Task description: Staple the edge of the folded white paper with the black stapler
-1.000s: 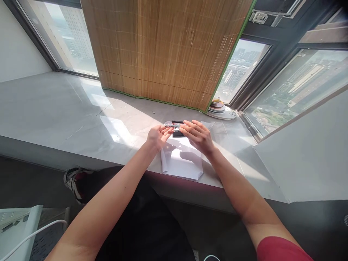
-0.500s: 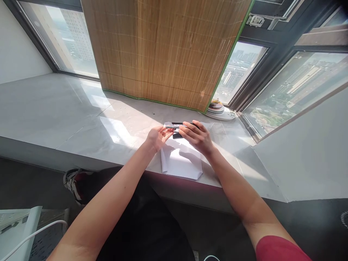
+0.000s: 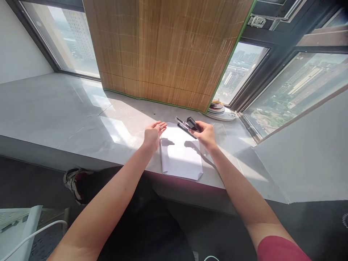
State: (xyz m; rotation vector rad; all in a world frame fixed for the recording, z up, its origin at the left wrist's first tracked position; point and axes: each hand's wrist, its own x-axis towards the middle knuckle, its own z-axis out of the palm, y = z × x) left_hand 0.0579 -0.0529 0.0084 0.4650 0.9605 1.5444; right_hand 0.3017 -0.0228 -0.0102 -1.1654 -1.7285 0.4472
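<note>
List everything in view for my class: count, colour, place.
Tiled sill: 1, grey, middle
Rectangular paper: count unclear, white, on sill
Hinged stapler: 1, black and silver, above paper
Slatted blind: 1, brown, green-edged, top
Round plate-like stack: 1, multicoloured, back right
Glass windowpanes: at least 3, clear, behind sill
Walls: 2, white, left and right
Floor: 1, dark grey, below
Furniture: 1, pale, lower left
Cable: at least 1, white, lower left
Shoe: 1, grey, left
Trousers: 1 pair, black, bottom
Sleeve: 1, red, right
Forearms: 2, bare, lower half
Left grip: 1, beside paper
Right grip: 1, holding stapler
</note>
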